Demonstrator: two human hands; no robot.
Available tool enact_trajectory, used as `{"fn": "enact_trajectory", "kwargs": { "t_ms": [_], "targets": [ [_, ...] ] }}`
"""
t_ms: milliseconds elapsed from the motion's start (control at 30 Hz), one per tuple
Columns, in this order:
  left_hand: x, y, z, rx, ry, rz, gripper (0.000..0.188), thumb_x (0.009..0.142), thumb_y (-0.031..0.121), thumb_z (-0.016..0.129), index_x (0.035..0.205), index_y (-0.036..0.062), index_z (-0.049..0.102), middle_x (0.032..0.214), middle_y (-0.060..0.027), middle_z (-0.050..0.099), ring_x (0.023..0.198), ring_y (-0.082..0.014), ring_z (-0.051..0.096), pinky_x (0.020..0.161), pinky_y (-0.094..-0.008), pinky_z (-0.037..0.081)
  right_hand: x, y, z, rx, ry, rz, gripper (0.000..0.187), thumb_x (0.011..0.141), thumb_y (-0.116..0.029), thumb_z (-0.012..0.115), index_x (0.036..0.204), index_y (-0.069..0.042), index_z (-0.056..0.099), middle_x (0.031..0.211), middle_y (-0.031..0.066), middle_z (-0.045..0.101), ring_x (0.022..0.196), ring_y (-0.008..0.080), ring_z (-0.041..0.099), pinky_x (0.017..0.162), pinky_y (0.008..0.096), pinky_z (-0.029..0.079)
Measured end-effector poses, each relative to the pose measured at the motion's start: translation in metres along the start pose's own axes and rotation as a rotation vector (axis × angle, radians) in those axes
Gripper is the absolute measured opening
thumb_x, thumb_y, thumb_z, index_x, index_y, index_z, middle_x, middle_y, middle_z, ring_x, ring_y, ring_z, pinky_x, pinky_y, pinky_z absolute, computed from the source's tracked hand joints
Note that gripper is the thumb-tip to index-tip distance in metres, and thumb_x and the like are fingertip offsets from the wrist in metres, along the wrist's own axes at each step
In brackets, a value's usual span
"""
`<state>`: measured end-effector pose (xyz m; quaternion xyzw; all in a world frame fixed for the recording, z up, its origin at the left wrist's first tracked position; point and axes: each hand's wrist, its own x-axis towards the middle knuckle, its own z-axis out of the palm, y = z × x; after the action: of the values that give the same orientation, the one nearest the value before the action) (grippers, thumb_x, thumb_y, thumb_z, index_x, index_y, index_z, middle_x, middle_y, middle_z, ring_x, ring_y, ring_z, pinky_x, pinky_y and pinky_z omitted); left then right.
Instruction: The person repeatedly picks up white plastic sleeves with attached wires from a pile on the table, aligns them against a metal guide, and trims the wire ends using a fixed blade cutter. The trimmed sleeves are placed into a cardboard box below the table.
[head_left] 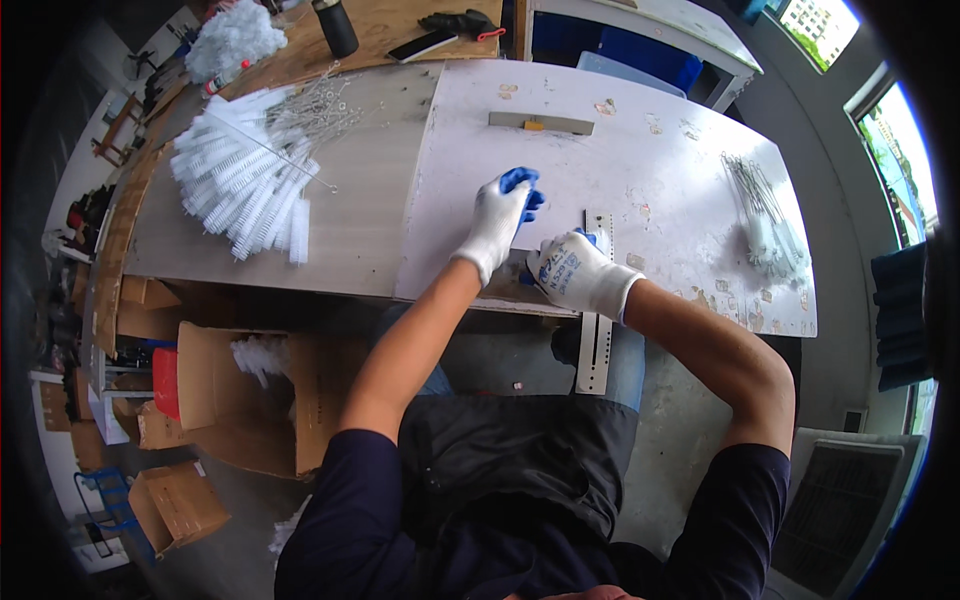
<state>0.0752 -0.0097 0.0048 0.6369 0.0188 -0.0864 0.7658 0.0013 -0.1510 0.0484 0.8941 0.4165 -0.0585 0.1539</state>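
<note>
My left hand (503, 215), in a white glove with blue palm and fingertips, hovers above the table near its front edge with fingers curled in. Anything between those fingers is too small to make out. Just right of it, my right hand (578, 272), gloved the same way, is closed at the table edge; its grip is hidden under the knuckles. A slotted metal strip (594, 355) runs beneath or beside my right hand and sticks out over the edge toward my lap. To the left lies a big pile of white bristle brushes (245, 170) with wire handles.
A smaller bunch of wire-handled brushes (775, 245) lies at the right. Farther back sits a metal bar (540, 123) with an orange piece. A black bottle (336, 28) and a phone (422, 45) are at the far side. Below left stands an open cardboard box (235, 430).
</note>
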Motion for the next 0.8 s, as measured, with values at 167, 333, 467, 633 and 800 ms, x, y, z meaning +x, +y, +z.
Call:
{"fn": "enact_trajectory", "kwargs": {
  "t_ms": [167,333,467,633,800],
  "targets": [
    [-0.112,-0.023,-0.039,-0.081,0.161,0.034,0.021,0.101,0.013,0.057,0.114,0.0042,0.071,0.087,-0.0039,0.070,0.073,-0.0121,0.067,0.063,-0.0267,0.054,-0.005,-0.032,-0.007,0.298,-0.105,0.430,0.022,0.094,-0.019,0.056,0.101,-0.003,0.069,0.092,0.0145,0.075,0.084,0.0302,0.076,0.071,0.0410,0.058],
    [-0.187,-0.064,-0.015,-0.297,-0.273,-0.353,0.021,0.104,0.017,0.055,0.113,0.0030,0.067,0.088,-0.0058,0.072,0.071,-0.0126,0.069,0.058,-0.0259,0.054,0.000,-0.051,-0.007,0.451,-0.027,0.624,0.029,0.096,-0.020,0.051,0.101,-0.001,0.072,0.098,0.0212,0.074,0.091,0.0355,0.074,0.078,0.0444,0.058],
    [-0.179,-0.089,0.021,-0.816,-0.330,-0.486,0.034,0.107,0.028,0.051,0.124,0.0009,0.060,0.105,-0.0105,0.071,0.087,-0.0207,0.073,0.073,-0.0349,0.060,0.005,-0.059,-0.008,0.539,0.012,0.725,0.032,0.095,-0.020,0.050,0.098,0.001,0.074,0.099,0.0245,0.073,0.095,0.0385,0.072,0.082,0.0460,0.057],
    [-0.187,-0.094,0.005,-1.045,-0.419,-0.504,0.032,0.106,0.032,0.051,0.108,0.0019,0.063,0.074,0.0006,0.058,0.060,-0.0102,0.055,0.051,-0.0254,0.043,0.016,-0.058,0.011,0.481,-0.041,0.696,0.031,0.094,-0.019,0.051,0.101,0.003,0.072,0.100,0.0248,0.072,0.094,0.0389,0.072,0.084,0.0460,0.057],
    [-0.172,-0.061,-0.067,-0.596,-0.385,-0.572,0.031,0.104,0.029,0.056,0.090,0.0032,0.066,0.058,0.0080,0.042,0.047,-0.0023,0.037,0.043,-0.0219,0.026,-0.004,-0.043,0.020,0.465,-0.055,0.475,0.040,0.092,-0.035,0.062,0.104,0.002,0.069,0.098,0.0232,0.072,0.093,0.0375,0.071,0.084,0.0453,0.056]
  ]
}}
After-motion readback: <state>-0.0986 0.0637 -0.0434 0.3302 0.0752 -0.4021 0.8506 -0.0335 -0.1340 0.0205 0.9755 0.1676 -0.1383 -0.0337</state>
